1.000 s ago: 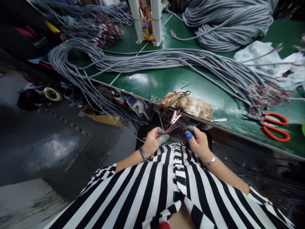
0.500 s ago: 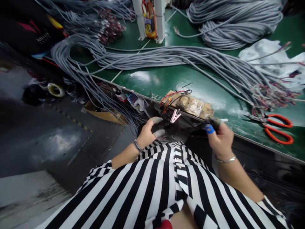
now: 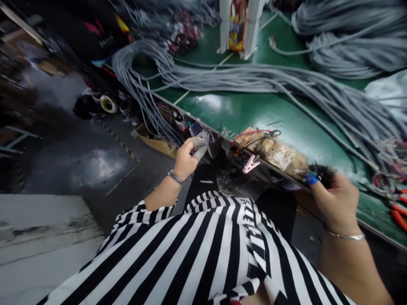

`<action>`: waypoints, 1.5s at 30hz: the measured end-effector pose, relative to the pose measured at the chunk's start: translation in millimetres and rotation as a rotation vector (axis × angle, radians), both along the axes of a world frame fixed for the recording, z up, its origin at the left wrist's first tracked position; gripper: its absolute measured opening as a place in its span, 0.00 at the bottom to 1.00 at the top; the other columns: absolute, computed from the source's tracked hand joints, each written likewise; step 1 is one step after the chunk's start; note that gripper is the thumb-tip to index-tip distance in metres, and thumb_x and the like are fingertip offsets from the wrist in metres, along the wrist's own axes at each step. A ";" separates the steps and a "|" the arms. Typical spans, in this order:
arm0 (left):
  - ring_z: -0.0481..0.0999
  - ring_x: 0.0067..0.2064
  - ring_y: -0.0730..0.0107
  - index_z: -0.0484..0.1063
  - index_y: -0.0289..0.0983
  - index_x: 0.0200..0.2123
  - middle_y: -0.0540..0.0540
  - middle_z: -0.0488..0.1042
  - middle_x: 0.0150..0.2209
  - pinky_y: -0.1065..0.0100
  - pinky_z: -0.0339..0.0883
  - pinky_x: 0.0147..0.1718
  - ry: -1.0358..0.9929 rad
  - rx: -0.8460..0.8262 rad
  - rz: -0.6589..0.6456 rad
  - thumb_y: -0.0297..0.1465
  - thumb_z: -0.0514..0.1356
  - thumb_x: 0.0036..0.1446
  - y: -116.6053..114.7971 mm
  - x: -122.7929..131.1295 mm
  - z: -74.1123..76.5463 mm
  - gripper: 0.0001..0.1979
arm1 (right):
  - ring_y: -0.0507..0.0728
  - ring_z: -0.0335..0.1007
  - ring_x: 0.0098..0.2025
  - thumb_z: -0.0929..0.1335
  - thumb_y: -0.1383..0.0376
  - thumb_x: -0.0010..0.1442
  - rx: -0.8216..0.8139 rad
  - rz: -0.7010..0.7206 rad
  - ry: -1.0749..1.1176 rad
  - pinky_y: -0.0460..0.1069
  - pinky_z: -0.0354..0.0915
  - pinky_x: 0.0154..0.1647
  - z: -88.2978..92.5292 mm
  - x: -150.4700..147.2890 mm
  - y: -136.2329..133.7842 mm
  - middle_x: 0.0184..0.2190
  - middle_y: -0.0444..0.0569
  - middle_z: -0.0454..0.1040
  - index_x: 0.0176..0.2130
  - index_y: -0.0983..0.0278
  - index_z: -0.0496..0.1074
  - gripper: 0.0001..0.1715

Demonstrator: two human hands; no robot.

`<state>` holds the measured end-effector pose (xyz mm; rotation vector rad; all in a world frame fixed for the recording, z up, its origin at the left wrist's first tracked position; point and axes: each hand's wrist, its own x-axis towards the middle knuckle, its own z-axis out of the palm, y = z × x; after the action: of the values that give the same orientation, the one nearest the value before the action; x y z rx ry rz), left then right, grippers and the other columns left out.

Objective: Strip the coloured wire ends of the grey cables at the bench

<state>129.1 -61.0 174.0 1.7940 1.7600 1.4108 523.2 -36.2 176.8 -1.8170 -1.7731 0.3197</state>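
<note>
My left hand (image 3: 187, 160), with grey covers on its fingertips, is in front of the table edge, close to the hanging ends of the grey cables (image 3: 152, 114). Its thumb and fingers are pinched together; whether a cable end sits between them is too blurred to see. My right hand (image 3: 338, 199), blue tape round the thumb, is at the table edge by the right end of a worn, tape-covered block (image 3: 280, 154). The fingers curl toward the thumb around something dark I cannot make out. A pink clothespin (image 3: 251, 164) hangs below the block, beside red and black wires.
A long bundle of grey cables (image 3: 229, 79) lies across the green table (image 3: 216, 103). Orange-handled scissors (image 3: 399, 212) lie at the right. More cable coils (image 3: 359, 51) and a white post (image 3: 253, 29) stand behind. Below the left edge is a cardboard box (image 3: 155, 142).
My left hand has moved left toward the hanging cables, and its spread fingers have closed. My right hand has moved right along the table edge. The view has swung left.
</note>
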 end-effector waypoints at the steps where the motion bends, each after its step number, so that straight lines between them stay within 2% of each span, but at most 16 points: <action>1: 0.74 0.46 0.69 0.74 0.36 0.40 0.43 0.74 0.45 0.67 0.70 0.44 0.008 0.011 -0.005 0.32 0.60 0.56 5.4 -0.3 4.3 0.09 | 0.62 0.70 0.29 0.66 0.46 0.52 0.012 -0.013 0.068 0.53 0.62 0.29 -1.5 1.7 0.9 0.28 0.54 0.75 0.37 0.64 0.74 0.26; 4: 0.75 0.45 0.68 0.74 0.37 0.40 0.43 0.75 0.45 0.66 0.71 0.43 0.048 0.045 -0.053 0.32 0.59 0.57 30.3 1.1 16.2 0.08 | 0.60 0.73 0.35 0.67 0.48 0.52 -0.035 0.038 0.374 0.52 0.67 0.35 -3.5 6.6 5.4 0.34 0.53 0.78 0.43 0.65 0.74 0.27; 7: 0.75 0.46 0.66 0.74 0.37 0.39 0.43 0.74 0.45 0.64 0.71 0.45 0.132 0.069 -0.127 0.32 0.59 0.57 68.9 7.0 27.1 0.08 | 0.59 0.74 0.38 0.67 0.49 0.54 -0.080 0.067 0.548 0.51 0.68 0.38 -2.8 8.4 11.1 0.38 0.52 0.79 0.45 0.65 0.73 0.27; 11: 0.72 0.50 0.64 0.73 0.37 0.41 0.44 0.73 0.47 0.62 0.66 0.53 0.434 0.007 -0.208 0.32 0.58 0.56 131.7 18.1 43.3 0.10 | 0.61 0.75 0.39 0.68 0.49 0.51 -0.057 0.037 0.587 0.51 0.69 0.39 -0.5 7.3 14.2 0.38 0.54 0.79 0.43 0.67 0.74 0.28; 14: 0.69 0.54 0.60 0.72 0.37 0.44 0.43 0.70 0.52 0.61 0.62 0.56 0.729 -0.129 -0.176 0.33 0.58 0.55 180.2 22.5 53.6 0.14 | 0.62 0.75 0.40 0.69 0.49 0.50 -0.054 0.036 0.598 0.51 0.70 0.39 1.0 5.9 14.1 0.40 0.55 0.79 0.44 0.67 0.74 0.29; 16: 0.68 0.55 0.58 0.71 0.36 0.47 0.41 0.68 0.54 0.60 0.61 0.57 0.810 -0.185 -0.128 0.33 0.59 0.54 209.9 23.5 59.0 0.17 | 0.62 0.76 0.40 0.68 0.48 0.50 -0.059 0.030 0.586 0.51 0.70 0.39 1.3 5.6 14.1 0.40 0.56 0.79 0.44 0.68 0.74 0.30; 20: 0.65 0.56 0.54 0.69 0.33 0.50 0.37 0.66 0.55 0.58 0.58 0.58 0.848 -0.228 -0.059 0.36 0.58 0.53 257.7 29.4 66.5 0.21 | 0.62 0.77 0.39 0.68 0.47 0.48 -0.061 -0.005 0.521 0.48 0.71 0.36 -3.2 9.0 14.8 0.39 0.55 0.80 0.42 0.67 0.75 0.31; 25: 0.58 0.62 0.55 0.64 0.34 0.55 0.38 0.61 0.60 0.59 0.53 0.60 0.854 -0.253 -0.032 0.41 0.58 0.54 306.8 54.6 70.9 0.28 | 0.60 0.77 0.32 0.68 0.45 0.46 -0.079 -0.057 0.458 0.45 0.70 0.26 -14.1 16.6 18.6 0.33 0.53 0.80 0.39 0.66 0.76 0.31; 30: 0.48 0.66 0.46 0.59 0.33 0.60 0.34 0.52 0.66 0.51 0.47 0.61 0.808 -0.311 -0.002 0.47 0.58 0.52 346.8 68.7 74.0 0.37 | 0.62 0.77 0.38 0.69 0.46 0.47 -0.036 -0.020 0.513 0.46 0.72 0.33 -15.5 14.8 18.5 0.38 0.53 0.80 0.42 0.65 0.76 0.31; 32: 0.47 0.66 0.41 0.57 0.32 0.61 0.31 0.51 0.65 0.46 0.45 0.60 0.771 -0.358 0.055 0.49 0.55 0.53 356.3 59.9 73.9 0.38 | 0.62 0.78 0.37 0.69 0.46 0.48 -0.036 -0.031 0.539 0.47 0.73 0.33 -15.2 13.6 17.7 0.38 0.53 0.80 0.43 0.65 0.76 0.31; 35: 0.49 0.65 0.39 0.56 0.31 0.61 0.28 0.51 0.65 0.42 0.47 0.58 0.719 -0.430 0.153 0.49 0.50 0.57 357.5 29.6 72.0 0.36 | 0.62 0.78 0.36 0.69 0.46 0.47 -0.064 -0.061 0.550 0.47 0.73 0.31 -15.1 13.4 16.3 0.36 0.53 0.80 0.44 0.66 0.75 0.32; 40: 0.63 0.57 0.42 0.63 0.24 0.56 0.23 0.63 0.56 0.47 0.55 0.55 0.694 -0.499 0.253 0.43 0.48 0.61 328.8 -28.4 71.9 0.30 | 0.63 0.78 0.37 0.69 0.45 0.45 -0.061 -0.095 0.473 0.47 0.72 0.32 -10.4 12.5 16.0 0.35 0.52 0.81 0.42 0.65 0.76 0.32; 42: 0.64 0.56 0.44 0.65 0.23 0.53 0.24 0.63 0.55 0.50 0.56 0.54 0.708 -0.483 0.249 0.40 0.48 0.61 314.8 -38.1 74.3 0.27 | 0.63 0.78 0.37 0.68 0.45 0.45 -0.052 -0.096 0.443 0.48 0.72 0.33 -8.1 12.1 16.1 0.35 0.51 0.81 0.41 0.64 0.76 0.32; 45: 0.63 0.58 0.50 0.69 0.27 0.50 0.28 0.62 0.57 0.56 0.58 0.54 0.736 -0.434 0.197 0.32 0.48 0.62 295.5 -36.4 78.4 0.20 | 0.64 0.77 0.37 0.68 0.44 0.45 -0.060 -0.097 0.399 0.49 0.71 0.32 -6.6 12.6 15.3 0.35 0.52 0.81 0.41 0.65 0.76 0.33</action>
<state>92.7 234.5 252.4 2.0517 2.3958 0.3323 535.8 -20.8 170.2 -1.7280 -1.4079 0.6530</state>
